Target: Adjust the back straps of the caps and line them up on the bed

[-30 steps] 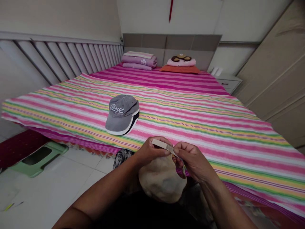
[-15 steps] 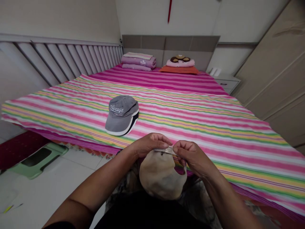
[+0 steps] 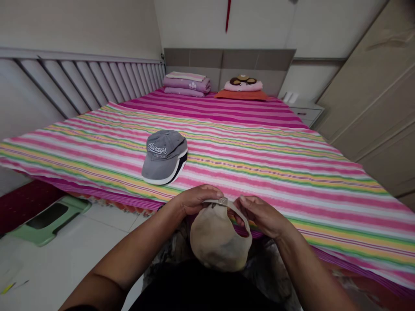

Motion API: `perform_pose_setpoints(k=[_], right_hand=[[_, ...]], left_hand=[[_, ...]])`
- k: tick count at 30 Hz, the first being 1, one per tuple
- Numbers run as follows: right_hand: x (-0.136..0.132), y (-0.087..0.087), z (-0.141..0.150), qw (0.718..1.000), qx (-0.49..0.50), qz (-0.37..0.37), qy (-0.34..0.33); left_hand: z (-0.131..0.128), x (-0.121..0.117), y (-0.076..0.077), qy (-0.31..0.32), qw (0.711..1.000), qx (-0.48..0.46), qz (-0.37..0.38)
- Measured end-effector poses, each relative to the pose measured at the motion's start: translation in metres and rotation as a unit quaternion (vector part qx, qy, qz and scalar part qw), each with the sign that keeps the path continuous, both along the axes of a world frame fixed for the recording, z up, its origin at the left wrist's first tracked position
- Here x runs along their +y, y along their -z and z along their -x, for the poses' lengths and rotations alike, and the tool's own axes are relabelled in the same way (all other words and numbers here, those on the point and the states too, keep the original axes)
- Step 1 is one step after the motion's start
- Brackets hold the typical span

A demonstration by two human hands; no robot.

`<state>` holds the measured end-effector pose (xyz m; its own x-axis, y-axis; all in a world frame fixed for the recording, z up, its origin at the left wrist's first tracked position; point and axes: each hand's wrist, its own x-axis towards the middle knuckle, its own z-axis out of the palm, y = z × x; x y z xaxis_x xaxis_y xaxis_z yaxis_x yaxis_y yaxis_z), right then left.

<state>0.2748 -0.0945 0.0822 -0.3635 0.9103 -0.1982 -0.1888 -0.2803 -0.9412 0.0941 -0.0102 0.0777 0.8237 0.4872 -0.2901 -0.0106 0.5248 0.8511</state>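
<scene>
The left hand (image 3: 197,201) closes on the thin strap (image 3: 238,210) of a beige cloth baseball cap (image 3: 218,244), just beside its small metal buckle (image 3: 222,201); the right hand (image 3: 261,216) lies against the strap's other side, its hold unclear. The cap sits over the person's lap. It looks light and soft, so the strap near the buckle seems the surest hold.

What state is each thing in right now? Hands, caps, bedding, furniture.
left hand: fingers curled over the strap
right hand: fingers at the strap, grip unclear
beige cap: off the bed, below the hands
beige cap strap: looped over the cap's back opening
metal buckle: on the strap, between the hands
grey cap: lying on the bedspread, untouched
striped bedspread: spread over the bed
folded bedding: stacked near the headboard
nightstand drawer: shut
</scene>
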Motion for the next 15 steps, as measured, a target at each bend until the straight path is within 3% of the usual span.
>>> perform_pose_setpoints(k=[8,15], right_hand=[[-0.003,0.007,0.008,0.998,0.057,0.004,0.037],[-0.006,0.006,0.009,0.995,0.073,0.013,0.068]], left_hand=[[0.001,-0.002,0.009,0.013,0.999,-0.014,0.043],[0.000,-0.003,0.012,-0.001,1.000,-0.005,0.016]])
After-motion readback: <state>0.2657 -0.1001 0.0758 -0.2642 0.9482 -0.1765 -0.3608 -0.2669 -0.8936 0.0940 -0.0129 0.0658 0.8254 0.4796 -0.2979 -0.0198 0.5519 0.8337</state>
